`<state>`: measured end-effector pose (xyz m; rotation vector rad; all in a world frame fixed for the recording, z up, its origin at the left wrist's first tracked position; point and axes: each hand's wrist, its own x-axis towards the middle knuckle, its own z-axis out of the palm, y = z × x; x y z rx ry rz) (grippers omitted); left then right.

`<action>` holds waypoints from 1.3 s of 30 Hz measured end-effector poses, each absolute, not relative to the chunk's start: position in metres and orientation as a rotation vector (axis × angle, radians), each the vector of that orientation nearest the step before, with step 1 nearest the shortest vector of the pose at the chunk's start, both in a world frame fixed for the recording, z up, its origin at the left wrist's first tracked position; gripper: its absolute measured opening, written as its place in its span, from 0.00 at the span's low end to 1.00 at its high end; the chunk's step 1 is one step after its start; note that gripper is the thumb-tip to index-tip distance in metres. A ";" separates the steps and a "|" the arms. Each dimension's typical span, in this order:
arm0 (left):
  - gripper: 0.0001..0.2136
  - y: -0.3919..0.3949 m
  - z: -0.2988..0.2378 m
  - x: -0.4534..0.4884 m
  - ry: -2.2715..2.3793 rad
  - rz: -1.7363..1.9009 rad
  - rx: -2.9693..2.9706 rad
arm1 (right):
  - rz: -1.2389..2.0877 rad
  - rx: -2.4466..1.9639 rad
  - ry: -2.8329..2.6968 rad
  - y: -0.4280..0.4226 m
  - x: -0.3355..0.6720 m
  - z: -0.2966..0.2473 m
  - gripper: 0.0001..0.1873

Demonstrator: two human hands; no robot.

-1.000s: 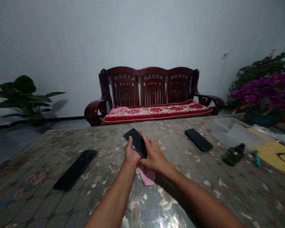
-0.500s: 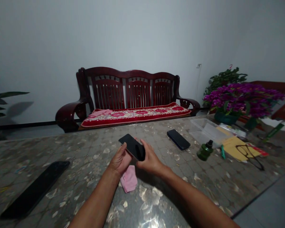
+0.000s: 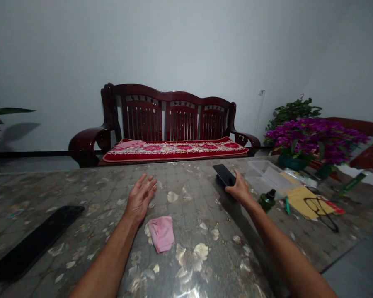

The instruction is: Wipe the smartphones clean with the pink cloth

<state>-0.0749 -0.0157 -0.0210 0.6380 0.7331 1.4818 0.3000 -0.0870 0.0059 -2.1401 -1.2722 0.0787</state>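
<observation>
My right hand (image 3: 240, 188) grips a dark smartphone (image 3: 224, 175) by its near end, thumb on one long side and fingers on the other. Beneath it lies the place where a second dark phone was, now mostly hidden; whether the two touch I cannot tell. Palm up and fingers spread, my left hand (image 3: 140, 198) holds nothing above the table. A folded pink cloth (image 3: 161, 234) rests on the table just to the right of my left wrist.
At left lies a long black object (image 3: 37, 242). Right of my right hand stand a green bottle (image 3: 267, 200) and a clear plastic box (image 3: 261, 176). Further right are a green marker (image 3: 287, 205), a yellow envelope (image 3: 303, 200), eyeglasses (image 3: 321, 213) and purple flowers (image 3: 317, 136). A wooden bench (image 3: 174, 97) stands behind the table (image 3: 186, 215).
The smartphone, earlier between both hands at the middle, has moved right in my right hand, over the other phone. My left hand has let go of it and drawn away to the left.
</observation>
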 end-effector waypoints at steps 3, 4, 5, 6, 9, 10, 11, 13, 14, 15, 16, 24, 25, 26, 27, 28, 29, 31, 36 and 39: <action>0.20 -0.013 -0.025 -0.077 0.821 1.540 0.664 | 0.059 -2.230 -1.277 -0.085 0.317 -0.003 0.54; 0.20 -0.012 -0.027 -0.077 0.848 1.546 0.675 | 0.059 -2.249 -1.278 -0.085 0.320 -0.006 0.54; 0.20 -0.011 -0.028 -0.077 0.873 1.548 0.686 | 0.060 -2.268 -1.273 -0.085 0.322 -0.009 0.54; 0.21 -0.010 -0.030 -0.078 0.895 1.547 0.696 | 0.063 -2.281 -1.268 -0.086 0.324 -0.012 0.54; 0.21 -0.009 -0.033 -0.080 0.943 1.535 0.713 | 0.062 -2.301 -1.244 -0.086 0.325 -0.016 0.54; 0.21 -0.008 -0.034 -0.081 0.954 1.527 0.710 | 0.059 -2.302 -1.234 -0.086 0.324 -0.016 0.54; 0.20 -0.008 -0.034 -0.082 0.964 1.520 0.703 | 0.057 -2.305 -1.225 -0.086 0.324 -0.017 0.54; 0.19 -0.007 -0.034 -0.082 0.975 1.513 0.684 | 0.064 -2.323 -1.205 -0.086 0.323 -0.016 0.54; 0.18 -0.007 -0.034 -0.082 0.978 1.514 0.677 | 0.069 -2.332 -1.199 -0.086 0.322 -0.016 0.54; 0.18 -0.007 -0.034 -0.082 0.978 1.517 0.673 | 0.075 -2.339 -1.192 -0.086 0.322 -0.016 0.54; 0.18 -0.007 -0.034 -0.082 0.976 1.519 0.671 | 0.080 -2.344 -1.188 -0.086 0.322 -0.015 0.53; 0.16 -0.006 -0.036 -0.082 0.983 1.506 0.671 | 0.112 -2.317 -1.166 -0.083 0.323 -0.023 0.54; 0.17 -0.005 -0.036 -0.082 0.986 1.505 0.671 | 0.108 -2.310 -1.169 -0.083 0.324 -0.024 0.54; 0.17 -0.005 -0.036 -0.082 0.988 1.504 0.670 | 0.104 -2.306 -1.172 -0.082 0.325 -0.026 0.54; 0.17 -0.005 -0.036 -0.082 0.988 1.505 0.669 | 0.101 -2.305 -1.173 -0.082 0.325 -0.027 0.54; 0.17 -0.006 -0.036 -0.082 0.988 1.507 0.670 | 0.103 -2.308 -1.174 -0.082 0.326 -0.028 0.54; 0.17 -0.006 -0.036 -0.082 0.985 1.506 0.671 | 0.107 -2.315 -1.176 -0.082 0.326 -0.029 0.54; 0.17 -0.005 -0.037 -0.082 0.980 1.505 0.669 | 0.119 -2.329 -1.180 -0.083 0.327 -0.029 0.54; 0.18 -0.002 -0.042 -0.082 0.974 1.510 0.695 | 0.080 -2.362 -1.233 -0.091 0.322 -0.018 0.51; 0.19 -0.003 -0.045 -0.079 0.994 1.526 0.727 | -0.112 -2.247 -1.372 -0.095 0.300 -0.007 0.47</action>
